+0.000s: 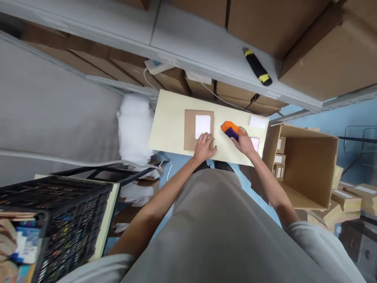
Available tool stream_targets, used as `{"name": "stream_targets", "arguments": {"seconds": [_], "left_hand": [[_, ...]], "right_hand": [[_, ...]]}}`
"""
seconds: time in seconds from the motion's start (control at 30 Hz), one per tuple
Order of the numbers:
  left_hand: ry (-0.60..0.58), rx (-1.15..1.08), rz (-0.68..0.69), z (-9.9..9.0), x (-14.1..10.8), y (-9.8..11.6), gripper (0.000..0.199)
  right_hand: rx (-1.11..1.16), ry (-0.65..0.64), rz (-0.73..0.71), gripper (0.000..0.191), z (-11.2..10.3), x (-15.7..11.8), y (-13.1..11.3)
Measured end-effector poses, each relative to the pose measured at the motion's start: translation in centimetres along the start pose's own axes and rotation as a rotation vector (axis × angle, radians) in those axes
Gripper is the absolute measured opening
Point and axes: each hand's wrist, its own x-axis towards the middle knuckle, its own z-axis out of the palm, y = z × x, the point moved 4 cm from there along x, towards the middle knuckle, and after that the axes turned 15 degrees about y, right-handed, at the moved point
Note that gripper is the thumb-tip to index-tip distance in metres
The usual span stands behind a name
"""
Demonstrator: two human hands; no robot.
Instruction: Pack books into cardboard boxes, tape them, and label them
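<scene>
Left hand (204, 147) lies spread on one cardboard parcel (190, 130) — right hand (244, 143) grips one orange-purple tool (229, 127).

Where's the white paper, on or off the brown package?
On: the white paper lies atop the brown package, left hand at the paper's lower edge. Stuck down or loose: cannot tell.

Black-and-yellow tool (258, 67) on grey shelf (188, 35); small boxes (279, 159) inside open carton (309, 169), right; black crate (82, 220), lower left.
</scene>
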Motion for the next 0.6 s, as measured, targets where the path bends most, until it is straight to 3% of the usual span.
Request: {"name": "stream_targets", "arguments": {"seconds": [0.1,0.23,0.37,0.47,0.6], "left_hand": [[0.171,-0.111,0.040,-2.8,3.8,3.2,0.028],[0.391,-0.261,0.161,-7.6,10.6,8.2,0.029],[0.533,-0.405,0.229,-12.8,16.3,11.6,0.029],[0.567,-0.472,0.242,-16.3,18.5,12.7,0.027],[0.584,-0.506,0.271,-20.0,19.2,12.6,0.024]], "right_hand": [[0.188,0.172,-0.015,0.067,-4.2,1.0,-3.3],[0.525,0.371,-0.033,0.058,-9.9,4.3,-9.9],[1.008,0.453,-0.021,0.047,-14.5,8.1,-15.9],[1.371,0.375,0.040,0.040,-15.7,9.7,-19.1],[1.630,0.278,0.108,0.035,-14.9,10.0,-22.2]]}}
